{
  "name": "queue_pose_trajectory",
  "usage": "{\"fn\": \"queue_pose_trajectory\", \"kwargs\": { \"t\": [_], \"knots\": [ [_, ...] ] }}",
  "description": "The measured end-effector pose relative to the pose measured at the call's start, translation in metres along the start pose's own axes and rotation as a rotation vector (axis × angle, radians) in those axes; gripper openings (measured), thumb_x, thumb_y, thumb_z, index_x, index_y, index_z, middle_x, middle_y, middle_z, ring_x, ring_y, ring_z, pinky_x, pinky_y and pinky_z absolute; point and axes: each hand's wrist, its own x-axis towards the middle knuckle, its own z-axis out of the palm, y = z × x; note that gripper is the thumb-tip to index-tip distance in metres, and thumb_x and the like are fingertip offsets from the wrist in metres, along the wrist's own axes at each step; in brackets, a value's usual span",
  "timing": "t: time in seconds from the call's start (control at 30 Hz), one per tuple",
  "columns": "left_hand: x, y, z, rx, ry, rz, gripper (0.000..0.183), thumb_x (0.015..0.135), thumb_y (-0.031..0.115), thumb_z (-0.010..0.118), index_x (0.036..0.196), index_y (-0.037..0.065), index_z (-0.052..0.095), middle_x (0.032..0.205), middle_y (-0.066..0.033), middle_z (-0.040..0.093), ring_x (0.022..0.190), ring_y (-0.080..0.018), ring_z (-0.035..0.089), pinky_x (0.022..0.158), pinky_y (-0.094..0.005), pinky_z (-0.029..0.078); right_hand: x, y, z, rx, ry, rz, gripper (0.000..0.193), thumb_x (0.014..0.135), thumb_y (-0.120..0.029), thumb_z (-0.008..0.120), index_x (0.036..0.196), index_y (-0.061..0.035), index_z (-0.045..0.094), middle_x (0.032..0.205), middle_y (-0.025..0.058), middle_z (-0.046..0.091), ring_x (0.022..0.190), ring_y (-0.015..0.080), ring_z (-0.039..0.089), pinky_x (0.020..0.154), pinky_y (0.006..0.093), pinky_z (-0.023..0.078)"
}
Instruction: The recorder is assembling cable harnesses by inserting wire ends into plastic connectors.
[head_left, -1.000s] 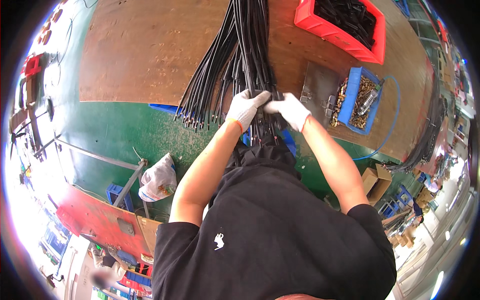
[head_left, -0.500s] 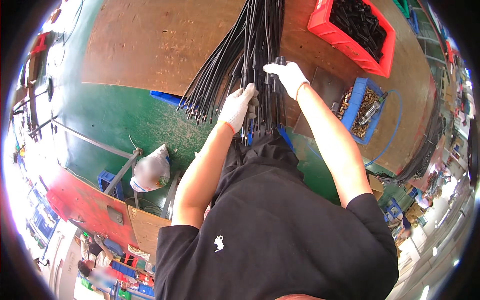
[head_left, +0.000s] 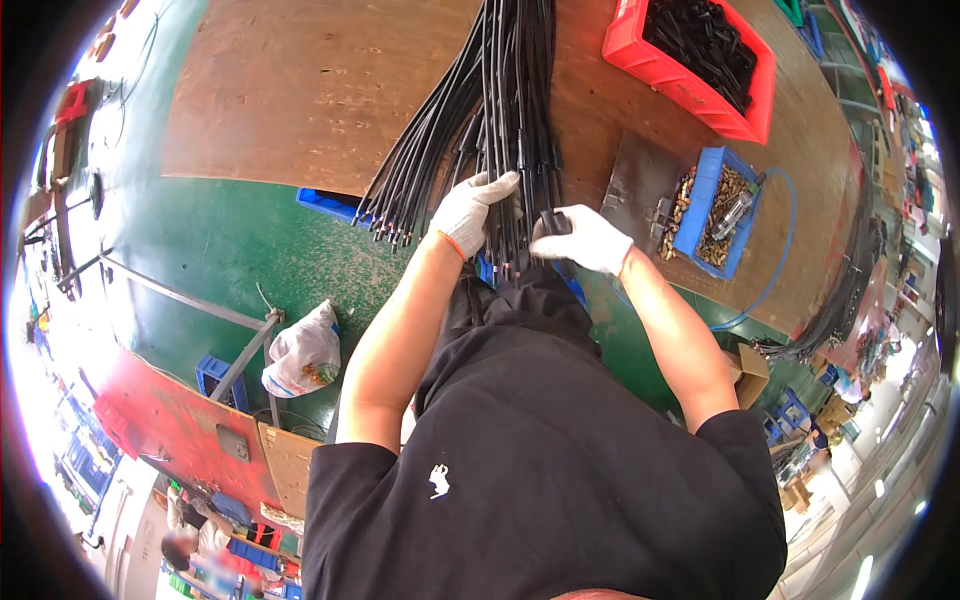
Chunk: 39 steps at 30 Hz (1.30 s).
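Note:
A thick bundle of long black cables (head_left: 505,90) runs down over the table edge toward my lap, its bare tips fanning out to the left. My left hand (head_left: 468,212), in a white glove, is closed around some cables at the front of the bundle, thumb laid across them. My right hand (head_left: 590,242), also gloved, pinches short black tubular pieces (head_left: 553,222) beside the cable ends at the right. How many pieces it holds is hidden by the fingers. Black sleeves like these sit partway along several cables.
On the brown wooden table (head_left: 290,90) stand a red crate (head_left: 690,98) of black tubular parts and a blue bin (head_left: 700,215) of small brass-coloured pieces. A thin blue hose (head_left: 793,225) curves past the bin. A white sack (head_left: 303,350) sits on the green floor at left.
My right hand has come down toward my body with the black pieces, from the upper sleeves to the cable ends. The left hand stays on the cables, shifted slightly.

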Motion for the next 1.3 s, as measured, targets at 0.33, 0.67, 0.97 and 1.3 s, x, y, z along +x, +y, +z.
{"fn": "queue_pose_trajectory", "kwargs": {
  "t": [0.33, 0.67, 0.97, 1.3],
  "knots": [
    [-0.004, -0.006, 0.039, 0.132, 0.052, 0.15, 0.015, 0.101, 0.021, 0.074, 0.102, 0.008, 0.067, 0.086, -0.0014, 0.068, 0.066, -0.0097, 0.059, 0.062, -0.0282, 0.054, -0.068, 0.016, 0.008, -0.417, -0.015, 0.057, 0.042, 0.084, -0.035, 0.087, 0.106, -0.0021, 0.075, 0.095, 0.01, 0.073, 0.089, 0.0185, 0.067, 0.085, 0.0368, 0.053],
    [0.001, -0.017, 0.045, 0.094, 0.108, 0.232, 0.01, 0.103, 0.017, 0.071, 0.099, 0.009, 0.067, 0.084, -0.0018, 0.067, 0.066, -0.0112, 0.058, 0.06, -0.0308, 0.053, -0.086, 0.032, 0.007, -0.465, 0.01, -0.059, 0.034, 0.084, -0.034, 0.086, 0.098, -0.0048, 0.076, 0.089, 0.0082, 0.071, 0.083, 0.0192, 0.068, 0.077, 0.0354, 0.053],
    [-0.003, -0.013, 0.048, 0.11, 0.132, 0.299, 0.015, 0.102, 0.02, 0.072, 0.095, 0.008, 0.067, 0.082, -0.0023, 0.067, 0.066, -0.0119, 0.059, 0.06, -0.0311, 0.054, -0.078, 0.032, 0.002, -0.238, 0.05, 0.141, 0.031, 0.084, -0.03, 0.085, 0.098, -0.0047, 0.076, 0.084, 0.0043, 0.072, 0.08, 0.015, 0.065, 0.077, 0.0337, 0.053],
    [-0.002, -0.017, 0.052, 0.096, 0.119, 0.332, 0.016, 0.102, 0.02, 0.073, 0.095, 0.007, 0.068, 0.081, -0.0022, 0.067, 0.064, -0.0113, 0.06, 0.061, -0.0305, 0.054, -0.078, 0.013, 0.003, -0.253, 0.008, 0.135, 0.031, 0.084, -0.032, 0.085, 0.096, -0.0049, 0.075, 0.081, 0.003, 0.07, 0.079, 0.0132, 0.064, 0.076, 0.0316, 0.052]
  ]
}}
